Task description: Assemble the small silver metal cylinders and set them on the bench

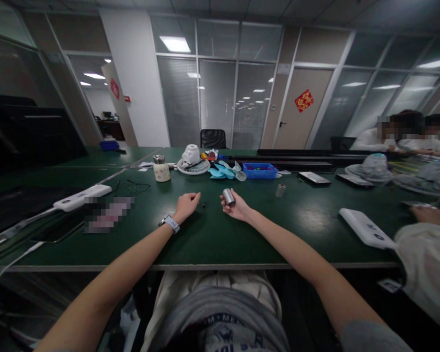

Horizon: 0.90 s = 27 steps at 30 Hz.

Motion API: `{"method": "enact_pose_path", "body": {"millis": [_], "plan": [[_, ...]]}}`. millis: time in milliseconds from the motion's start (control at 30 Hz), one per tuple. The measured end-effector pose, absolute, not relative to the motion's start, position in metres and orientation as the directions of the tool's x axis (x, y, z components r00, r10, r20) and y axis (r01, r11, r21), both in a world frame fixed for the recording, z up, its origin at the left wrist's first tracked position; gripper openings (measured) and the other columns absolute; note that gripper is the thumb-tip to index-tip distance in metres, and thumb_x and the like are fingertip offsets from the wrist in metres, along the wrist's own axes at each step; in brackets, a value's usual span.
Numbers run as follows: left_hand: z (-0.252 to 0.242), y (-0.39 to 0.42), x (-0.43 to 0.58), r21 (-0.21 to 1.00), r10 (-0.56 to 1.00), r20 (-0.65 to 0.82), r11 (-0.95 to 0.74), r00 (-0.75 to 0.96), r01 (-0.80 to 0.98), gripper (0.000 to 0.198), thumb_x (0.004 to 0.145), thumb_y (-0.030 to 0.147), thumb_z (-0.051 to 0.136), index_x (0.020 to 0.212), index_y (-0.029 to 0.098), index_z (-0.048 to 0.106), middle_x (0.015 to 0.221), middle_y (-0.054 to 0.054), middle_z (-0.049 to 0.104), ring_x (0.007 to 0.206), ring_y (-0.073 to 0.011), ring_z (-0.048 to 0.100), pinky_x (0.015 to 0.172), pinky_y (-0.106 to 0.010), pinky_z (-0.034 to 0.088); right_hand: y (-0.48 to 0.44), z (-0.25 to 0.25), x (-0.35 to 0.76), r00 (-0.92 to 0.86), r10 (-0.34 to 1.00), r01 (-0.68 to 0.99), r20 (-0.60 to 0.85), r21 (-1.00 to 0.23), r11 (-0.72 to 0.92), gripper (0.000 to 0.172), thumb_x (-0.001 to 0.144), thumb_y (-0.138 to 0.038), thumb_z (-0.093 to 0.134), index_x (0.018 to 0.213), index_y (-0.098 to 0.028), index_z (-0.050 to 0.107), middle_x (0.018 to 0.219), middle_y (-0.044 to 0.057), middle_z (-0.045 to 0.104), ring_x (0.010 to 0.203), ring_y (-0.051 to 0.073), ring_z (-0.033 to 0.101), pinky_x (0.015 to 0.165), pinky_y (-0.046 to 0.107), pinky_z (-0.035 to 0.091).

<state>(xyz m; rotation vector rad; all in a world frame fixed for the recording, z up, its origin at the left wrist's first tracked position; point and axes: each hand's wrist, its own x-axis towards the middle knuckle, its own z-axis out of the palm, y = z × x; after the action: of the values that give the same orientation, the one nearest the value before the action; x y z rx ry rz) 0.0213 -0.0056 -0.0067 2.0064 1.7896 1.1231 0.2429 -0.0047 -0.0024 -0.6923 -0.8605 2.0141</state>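
My right hand (239, 209) is closed round a silver metal cylinder (229, 197), which it holds tilted just above the green table (212, 244). To its left, my left hand (186, 207) is closed, thumb and fingers pressed together; whatever may be in them is hidden or too small to name. A tiny black piece (204, 205) lies on the table beside the left fingertips. Farther right stands a second metal cylinder (280, 190), apart from both hands.
Behind the hands are a patterned bottle (162, 172), a white fan part (191, 155), light blue fan blades (222, 170) and a blue basket (260, 171). A white power bank-like block (366, 229) lies right, a white power strip (82, 197) left. People (374, 139) sit at far right.
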Motion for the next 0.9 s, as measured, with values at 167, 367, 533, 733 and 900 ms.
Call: {"method": "enact_pose_path", "body": {"millis": [167,367,533,733,900], "plan": [[-0.0056,-0.0076,0.0216,0.620,0.921,0.388,-0.240,-0.026,0.747,0.048,0.086,0.052,0.038,0.057,0.019,0.056,0.054,-0.001,0.057,0.055,-0.0156,0.050,0.057,-0.026,0.030,-0.0051,-0.0034,0.2423,-0.521,0.846,-0.466,-0.111,-0.794,-0.391,0.057,0.098,-0.053,0.015,0.089,-0.013,0.055,0.045,-0.002,0.048,0.033,0.008,0.030,0.037,0.018,0.025],[-0.0029,-0.0102,0.0226,0.625,0.923,0.384,-0.239,-0.026,0.743,0.048,0.086,0.052,0.038,0.056,0.019,0.056,0.051,-0.001,0.056,0.056,-0.0162,0.051,0.057,-0.026,0.030,-0.0048,-0.0032,0.2443,-0.552,0.827,-0.441,-0.111,-0.803,-0.402,0.056,0.096,-0.058,0.022,0.091,-0.013,0.054,0.047,-0.003,0.050,0.031,0.005,0.023,0.036,0.018,0.024],[-0.0026,-0.0093,0.0226,0.622,0.927,0.375,-0.235,-0.021,0.747,0.048,0.086,0.052,0.038,0.056,0.019,0.056,0.051,-0.001,0.056,0.055,-0.0159,0.051,0.057,-0.026,0.030,-0.0065,-0.0023,0.2440,-0.514,0.847,-0.442,-0.135,-0.805,-0.396,0.052,0.097,-0.056,0.022,0.092,-0.014,0.053,0.047,-0.002,0.051,0.033,0.008,0.028,0.037,0.019,0.026],[-0.0033,-0.0093,0.0236,0.606,0.919,0.394,-0.244,-0.019,0.757,0.048,0.086,0.051,0.038,0.055,0.019,0.055,0.051,-0.001,0.055,0.054,-0.0153,0.050,0.057,-0.026,0.030,-0.0043,-0.0048,0.2429,-0.519,0.848,-0.448,-0.109,-0.810,-0.378,0.056,0.097,-0.056,0.014,0.082,-0.017,0.051,0.035,-0.007,0.036,0.030,0.009,0.023,0.037,0.020,0.023],[-0.0032,-0.0101,0.0235,0.606,0.918,0.397,-0.257,-0.006,0.753,0.049,0.086,0.052,0.037,0.055,0.019,0.055,0.051,-0.001,0.055,0.054,-0.0156,0.050,0.057,-0.026,0.030,-0.0037,-0.0054,0.2433,-0.548,0.830,-0.446,-0.104,-0.803,-0.395,0.056,0.097,-0.058,0.016,0.080,-0.017,0.051,0.035,-0.008,0.033,0.031,0.009,0.022,0.038,0.019,0.023]]}}
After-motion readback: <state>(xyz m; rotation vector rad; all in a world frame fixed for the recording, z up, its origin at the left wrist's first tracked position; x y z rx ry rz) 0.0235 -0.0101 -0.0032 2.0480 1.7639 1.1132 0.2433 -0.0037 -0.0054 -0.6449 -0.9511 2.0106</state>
